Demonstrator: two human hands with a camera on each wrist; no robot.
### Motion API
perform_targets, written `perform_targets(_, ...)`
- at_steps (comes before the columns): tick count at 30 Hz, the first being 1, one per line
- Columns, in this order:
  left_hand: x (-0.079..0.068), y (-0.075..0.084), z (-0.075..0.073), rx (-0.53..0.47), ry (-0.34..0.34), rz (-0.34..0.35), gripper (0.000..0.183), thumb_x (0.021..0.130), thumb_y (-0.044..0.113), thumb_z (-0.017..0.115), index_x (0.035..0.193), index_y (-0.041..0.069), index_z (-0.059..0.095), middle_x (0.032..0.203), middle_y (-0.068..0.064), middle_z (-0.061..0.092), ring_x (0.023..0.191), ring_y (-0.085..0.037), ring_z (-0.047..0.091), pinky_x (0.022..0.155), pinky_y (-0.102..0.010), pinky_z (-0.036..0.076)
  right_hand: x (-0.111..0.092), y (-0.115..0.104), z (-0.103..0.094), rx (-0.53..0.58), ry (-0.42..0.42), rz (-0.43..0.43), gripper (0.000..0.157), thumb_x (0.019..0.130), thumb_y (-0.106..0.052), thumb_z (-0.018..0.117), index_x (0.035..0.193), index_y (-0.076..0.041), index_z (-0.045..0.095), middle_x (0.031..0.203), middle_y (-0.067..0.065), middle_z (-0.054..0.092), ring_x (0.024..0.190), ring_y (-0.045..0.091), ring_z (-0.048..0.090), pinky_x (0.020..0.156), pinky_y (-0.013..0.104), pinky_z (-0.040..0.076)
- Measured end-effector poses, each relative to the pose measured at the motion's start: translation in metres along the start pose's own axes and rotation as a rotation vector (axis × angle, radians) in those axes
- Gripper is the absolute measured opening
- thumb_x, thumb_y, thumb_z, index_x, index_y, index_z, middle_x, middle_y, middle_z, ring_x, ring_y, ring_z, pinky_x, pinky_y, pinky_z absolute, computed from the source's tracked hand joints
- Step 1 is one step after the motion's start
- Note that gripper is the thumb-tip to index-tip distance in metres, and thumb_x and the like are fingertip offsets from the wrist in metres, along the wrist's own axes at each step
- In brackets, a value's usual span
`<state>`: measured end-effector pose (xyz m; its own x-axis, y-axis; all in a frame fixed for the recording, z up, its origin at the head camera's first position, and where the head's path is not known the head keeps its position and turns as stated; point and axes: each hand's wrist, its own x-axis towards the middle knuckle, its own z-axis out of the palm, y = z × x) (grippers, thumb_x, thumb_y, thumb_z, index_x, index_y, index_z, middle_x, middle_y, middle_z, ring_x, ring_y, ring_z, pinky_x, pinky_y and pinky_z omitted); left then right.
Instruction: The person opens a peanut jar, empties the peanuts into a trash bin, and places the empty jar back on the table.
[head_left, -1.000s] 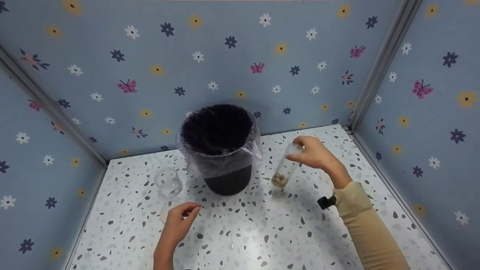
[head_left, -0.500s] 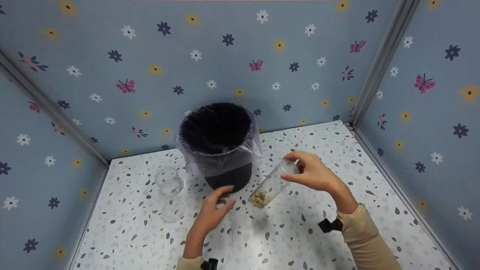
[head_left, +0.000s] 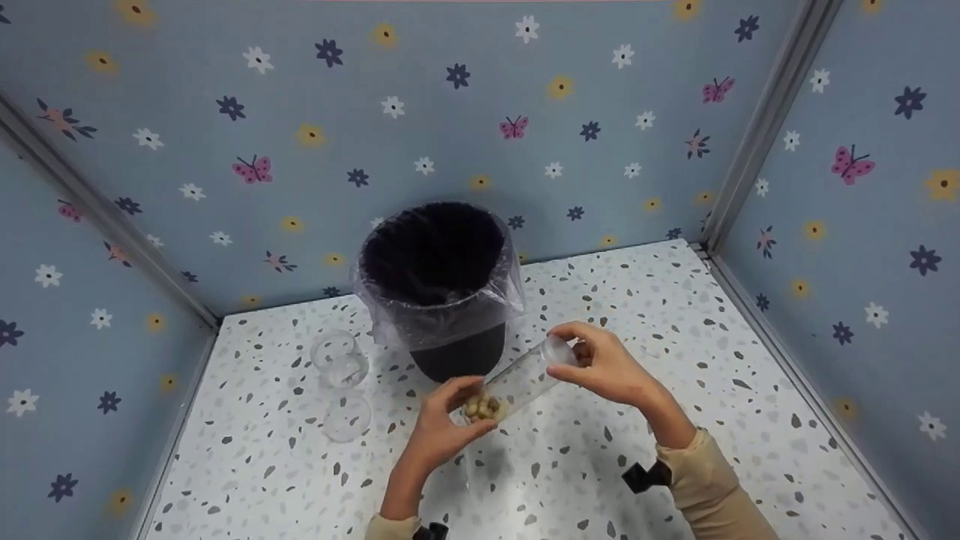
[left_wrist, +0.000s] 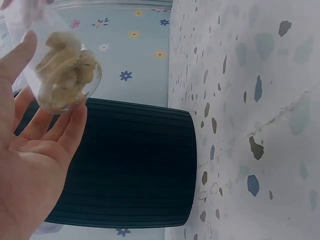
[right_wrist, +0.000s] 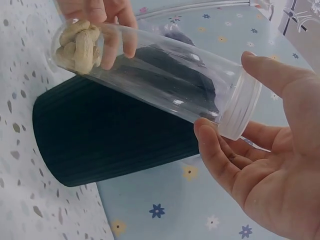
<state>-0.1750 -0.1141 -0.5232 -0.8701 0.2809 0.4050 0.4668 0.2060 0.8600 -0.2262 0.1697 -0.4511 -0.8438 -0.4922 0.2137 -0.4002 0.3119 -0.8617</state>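
A tall clear jar [head_left: 523,381] with a translucent lid [right_wrist: 241,104] hangs tilted between my hands, over the floor in front of the bin. Several tan, curved nut-like pieces [right_wrist: 80,47] have gathered at its low, left end. My right hand [head_left: 606,367] grips the lid end between thumb and fingers. At the bottom end, my left hand [head_left: 446,420] holds the jar, its thumb on the near side and its fingers around the far side. The left wrist view shows the nut-like pieces [left_wrist: 65,70] close above the left fingers.
Behind the jar stands a dark bin [head_left: 459,356] with a thin plastic liner [head_left: 442,326] over its rim. To its left are a clear cup [head_left: 345,369] and a clear round disc [head_left: 347,418] on the speckled surface [head_left: 637,300]. Flowered walls [head_left: 420,90] enclose the back and sides.
My right hand has brought the jar left and nearer, tipping it from steep to slanted. My left hand has moved right from beside the clear disc and taken hold of the jar's bottom end.
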Motion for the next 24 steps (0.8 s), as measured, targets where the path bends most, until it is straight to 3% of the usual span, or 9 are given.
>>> perform_targets(6,-0.003,0.001,0.002,-0.001,-0.025,-0.013,0.056,0.07,0.006,0.087,0.121,0.003,0.063,0.113,-0.008,0.064,0.103,-0.031,0.063,0.088,-0.045,0.052,-0.002,0.005,0.002,0.052,-0.014,0.002,0.045,0.087,-0.023,0.076,0.125,-0.008,0.059,0.11,0.005,0.062,0.078,0.021,0.065,0.066,0.03,0.053)
perform_targets(12,-0.005,-0.001,0.004,0.033,0.015,0.077,0.052,0.07,0.003,0.087,0.118,0.001,0.065,0.104,-0.017,0.066,0.093,-0.034,0.064,0.079,-0.042,0.056,-0.003,0.012,0.003,0.067,-0.02,0.047,0.047,0.09,-0.026,0.072,0.131,-0.009,0.055,0.121,0.01,0.058,0.089,0.024,0.064,0.071,0.035,0.054)
perform_targets(14,-0.005,-0.001,0.005,0.039,0.034,0.12,0.052,0.07,0.002,0.087,0.117,-0.001,0.066,0.102,-0.019,0.066,0.09,-0.034,0.064,0.076,-0.041,0.056,-0.003,0.009,0.002,0.018,0.023,0.042,0.044,0.095,-0.027,0.065,0.134,-0.01,0.054,0.127,0.01,0.055,0.092,0.025,0.062,0.071,0.037,0.053)
perform_targets(16,-0.005,-0.002,0.006,0.048,0.056,0.159,0.052,0.068,0.001,0.087,0.116,-0.002,0.067,0.102,-0.018,0.066,0.089,-0.034,0.065,0.075,-0.04,0.056,-0.002,0.005,0.001,-0.063,0.118,0.043,0.039,0.1,-0.03,0.057,0.134,-0.011,0.055,0.128,0.01,0.056,0.093,0.024,0.062,0.071,0.039,0.053)
perform_targets(19,-0.005,-0.002,0.007,0.066,0.086,0.204,0.052,0.067,0.0,0.088,0.114,-0.003,0.068,0.104,-0.014,0.068,0.089,-0.033,0.065,0.076,-0.039,0.056,0.0,-0.007,-0.001,-0.226,0.261,0.093,0.038,0.102,-0.038,0.047,0.127,-0.012,0.061,0.117,0.007,0.062,0.086,0.021,0.062,0.07,0.04,0.051)
perform_targets(21,-0.005,-0.002,0.006,0.078,0.105,0.223,0.053,0.065,0.0,0.089,0.114,-0.003,0.069,0.104,-0.011,0.068,0.089,-0.032,0.065,0.077,-0.039,0.055,0.001,-0.016,-0.001,-0.333,0.263,0.182,0.048,0.101,-0.05,0.043,0.123,-0.011,0.062,0.098,0.006,0.066,0.073,0.019,0.062,0.066,0.04,0.05)
perform_targets(24,-0.004,-0.001,0.006,0.093,0.123,0.253,0.053,0.064,-0.002,0.089,0.114,-0.002,0.069,0.104,-0.007,0.068,0.088,-0.032,0.065,0.077,-0.04,0.055,0.005,-0.027,0.002,-0.492,0.135,0.297,0.067,0.096,-0.066,0.035,0.121,-0.01,0.06,0.077,0.003,0.063,0.061,0.018,0.057,0.06,0.041,0.047)
